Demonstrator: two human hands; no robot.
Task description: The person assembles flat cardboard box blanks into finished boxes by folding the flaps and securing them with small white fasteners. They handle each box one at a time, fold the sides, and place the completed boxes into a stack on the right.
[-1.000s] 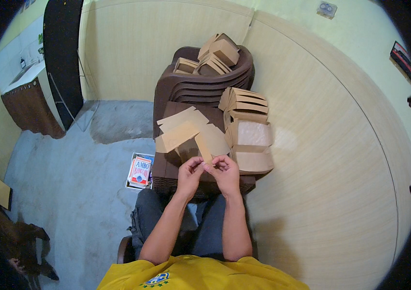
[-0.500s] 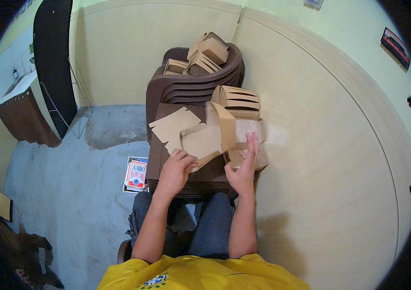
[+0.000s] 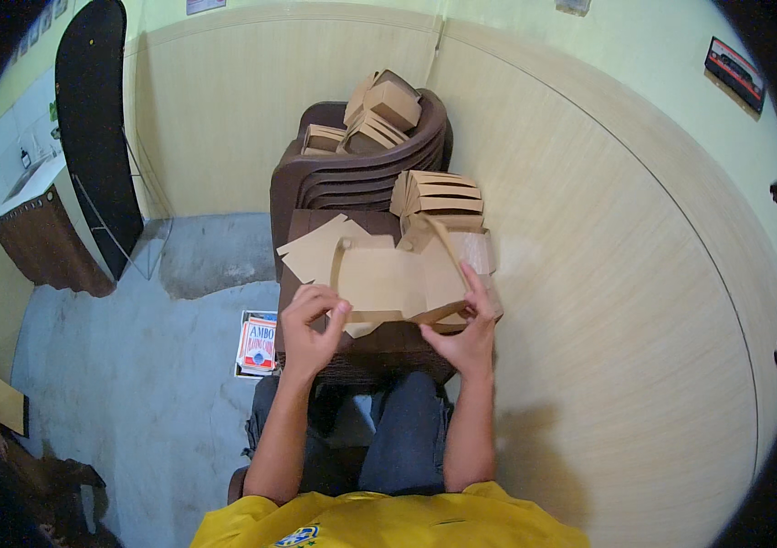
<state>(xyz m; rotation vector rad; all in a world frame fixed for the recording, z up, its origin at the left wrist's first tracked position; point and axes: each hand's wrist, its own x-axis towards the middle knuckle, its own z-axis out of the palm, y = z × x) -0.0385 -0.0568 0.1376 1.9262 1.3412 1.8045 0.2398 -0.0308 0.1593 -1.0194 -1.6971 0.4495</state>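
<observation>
I hold a brown cardboard box blank (image 3: 387, 279), partly folded, over a dark brown table (image 3: 388, 342) in front of my knees. My left hand (image 3: 308, 327) pinches its lower left edge. At its lower right corner my right hand (image 3: 466, 331) grips it, with one side flap standing up beside the fingers. More flat blanks (image 3: 311, 247) lie under it on the left. A pile of folded boxes (image 3: 439, 194) rests just beyond on the right.
Stacked dark brown plastic chairs (image 3: 352, 178) stand behind the table with several folded boxes (image 3: 379, 114) on the seat. A red and white printed carton (image 3: 259, 342) lies on the grey floor at left. A beige panelled wall curves along the right. A dark cabinet (image 3: 37, 242) is far left.
My hands lowered from a small piece held up together, spread apart and now hold a wide blank by both lower corners. The view tilted toward the table.
</observation>
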